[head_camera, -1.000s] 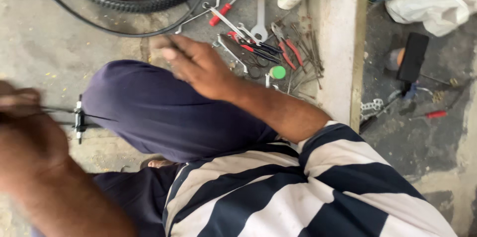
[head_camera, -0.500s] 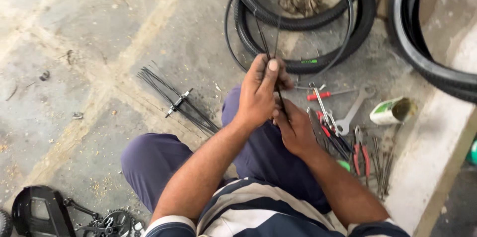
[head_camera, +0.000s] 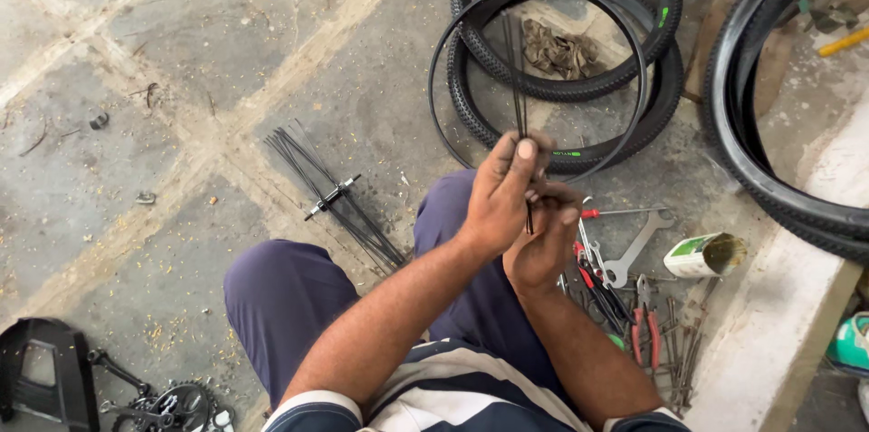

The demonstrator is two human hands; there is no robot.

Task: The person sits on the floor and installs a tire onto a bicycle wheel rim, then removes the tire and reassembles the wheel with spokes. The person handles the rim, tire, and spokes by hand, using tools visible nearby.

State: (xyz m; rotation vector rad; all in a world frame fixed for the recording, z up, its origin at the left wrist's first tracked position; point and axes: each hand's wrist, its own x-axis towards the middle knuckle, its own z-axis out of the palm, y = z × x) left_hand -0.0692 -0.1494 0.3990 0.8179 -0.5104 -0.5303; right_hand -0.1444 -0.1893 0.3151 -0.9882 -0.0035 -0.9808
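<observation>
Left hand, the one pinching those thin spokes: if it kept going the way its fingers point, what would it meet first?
Probably the thin bare rim, then the knobby tyres under it; the left hand points up-frame, though depth is unclear.

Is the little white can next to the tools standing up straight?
No, the white can lies tipped on its side on the ground, its open mouth facing right, beside the wrench.

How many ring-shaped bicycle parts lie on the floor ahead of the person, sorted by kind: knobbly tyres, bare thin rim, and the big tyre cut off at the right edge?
Knobbly tyres, stacked: 2
Bare thin rim, lying on those tyres: 1
Big tyre at the right edge, partly out of view: 1
Total: 4
</observation>
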